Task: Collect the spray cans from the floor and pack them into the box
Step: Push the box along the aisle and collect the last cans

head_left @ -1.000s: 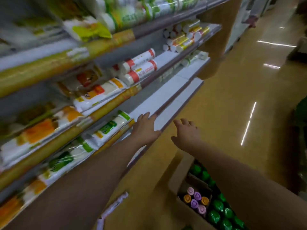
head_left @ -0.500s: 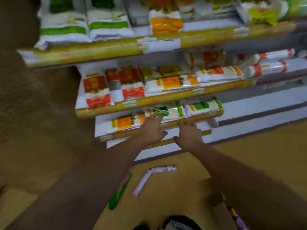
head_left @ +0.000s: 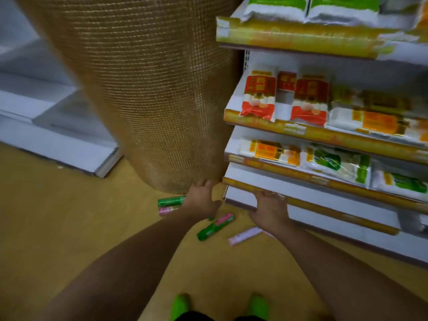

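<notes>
Several spray cans lie on the yellow floor ahead of me. A green can (head_left: 171, 201) and a pink can (head_left: 167, 210) lie side by side left of my left hand (head_left: 202, 198). A green and pink can (head_left: 215, 226) lies between my two arms. A pale pink can (head_left: 245, 235) lies under my right wrist. Both hands are stretched forward with relaxed fingers and hold nothing. My right hand (head_left: 269, 209) hovers in front of the lowest shelf edge. The box is out of sight.
A store shelf unit (head_left: 308, 181) with bagged goods fills the right side. A round mesh-covered pillar (head_left: 148, 89) stands straight ahead, with a low white shelf base (head_left: 69, 144) at the left. My green shoes (head_left: 180, 305) show at the bottom.
My view has swung left and down, away from the box. More cans and the pillar have come into sight. Both hands stay stretched out and empty.
</notes>
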Action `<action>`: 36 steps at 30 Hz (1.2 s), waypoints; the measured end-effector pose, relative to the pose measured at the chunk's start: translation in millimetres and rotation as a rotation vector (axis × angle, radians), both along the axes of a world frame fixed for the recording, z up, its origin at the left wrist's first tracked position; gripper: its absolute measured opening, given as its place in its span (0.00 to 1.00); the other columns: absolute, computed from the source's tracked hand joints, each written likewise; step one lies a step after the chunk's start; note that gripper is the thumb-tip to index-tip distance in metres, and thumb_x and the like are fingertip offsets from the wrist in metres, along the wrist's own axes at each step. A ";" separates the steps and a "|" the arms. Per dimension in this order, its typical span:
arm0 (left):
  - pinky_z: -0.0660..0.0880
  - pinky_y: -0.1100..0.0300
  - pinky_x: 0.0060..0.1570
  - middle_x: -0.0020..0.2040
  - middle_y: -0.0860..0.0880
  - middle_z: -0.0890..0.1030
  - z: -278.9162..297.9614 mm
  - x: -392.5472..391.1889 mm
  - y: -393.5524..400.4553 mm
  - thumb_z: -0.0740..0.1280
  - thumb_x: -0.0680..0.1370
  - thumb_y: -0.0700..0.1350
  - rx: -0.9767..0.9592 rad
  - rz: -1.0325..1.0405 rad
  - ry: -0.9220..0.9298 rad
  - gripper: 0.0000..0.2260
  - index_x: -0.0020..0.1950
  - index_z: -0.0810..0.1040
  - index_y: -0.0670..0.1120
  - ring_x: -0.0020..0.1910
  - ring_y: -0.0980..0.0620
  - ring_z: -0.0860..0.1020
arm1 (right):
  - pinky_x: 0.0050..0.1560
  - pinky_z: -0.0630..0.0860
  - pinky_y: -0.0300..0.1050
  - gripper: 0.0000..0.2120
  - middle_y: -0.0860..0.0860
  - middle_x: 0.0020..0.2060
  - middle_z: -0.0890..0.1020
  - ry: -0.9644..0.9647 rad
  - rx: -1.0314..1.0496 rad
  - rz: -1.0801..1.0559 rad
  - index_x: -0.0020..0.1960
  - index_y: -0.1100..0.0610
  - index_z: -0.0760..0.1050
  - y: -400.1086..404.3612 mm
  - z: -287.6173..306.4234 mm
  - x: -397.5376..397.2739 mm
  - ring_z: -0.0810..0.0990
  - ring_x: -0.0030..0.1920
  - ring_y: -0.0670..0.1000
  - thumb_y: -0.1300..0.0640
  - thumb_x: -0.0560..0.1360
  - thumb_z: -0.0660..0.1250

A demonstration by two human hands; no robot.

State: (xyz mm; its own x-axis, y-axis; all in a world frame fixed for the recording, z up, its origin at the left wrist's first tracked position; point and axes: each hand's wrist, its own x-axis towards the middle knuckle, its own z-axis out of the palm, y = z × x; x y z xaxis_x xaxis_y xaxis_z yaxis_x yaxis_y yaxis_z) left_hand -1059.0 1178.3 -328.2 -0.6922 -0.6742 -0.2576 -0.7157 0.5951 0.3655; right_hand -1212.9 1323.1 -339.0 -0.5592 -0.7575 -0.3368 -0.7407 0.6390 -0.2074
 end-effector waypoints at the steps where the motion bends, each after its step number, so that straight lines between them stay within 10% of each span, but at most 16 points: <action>1: 0.69 0.49 0.66 0.75 0.42 0.65 -9.9 10.6 -6.3 0.70 0.76 0.55 0.011 0.005 -0.015 0.34 0.78 0.62 0.47 0.69 0.39 0.69 | 0.62 0.72 0.54 0.30 0.53 0.67 0.72 -0.003 0.024 -0.001 0.73 0.50 0.65 -5.3 -7.2 8.8 0.70 0.66 0.59 0.44 0.74 0.66; 13: 0.66 0.45 0.71 0.79 0.43 0.61 -164.1 24.6 -36.0 0.70 0.76 0.56 0.193 -0.141 -0.178 0.38 0.80 0.57 0.49 0.75 0.40 0.62 | 0.59 0.70 0.54 0.29 0.54 0.67 0.70 -0.131 0.188 -0.140 0.71 0.52 0.64 -24.2 -142.4 75.3 0.70 0.65 0.59 0.46 0.74 0.68; 36: 0.71 0.43 0.64 0.74 0.43 0.68 -667.5 -156.9 13.0 0.73 0.73 0.56 0.229 -0.114 -0.202 0.36 0.77 0.63 0.48 0.70 0.40 0.68 | 0.57 0.72 0.56 0.30 0.57 0.66 0.71 -0.018 0.322 -0.256 0.70 0.54 0.64 45.1 -647.1 -177.5 0.70 0.64 0.61 0.50 0.72 0.71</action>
State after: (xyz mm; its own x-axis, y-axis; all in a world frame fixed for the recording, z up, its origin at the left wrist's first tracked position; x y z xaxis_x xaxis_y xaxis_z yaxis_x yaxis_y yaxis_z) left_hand -1215.9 1191.4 -995.7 -0.6794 -0.5034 -0.5338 -0.7207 0.5945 0.3566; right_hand -1390.4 1368.2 -986.1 -0.7080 -0.4485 -0.5455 -0.5472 0.8367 0.0222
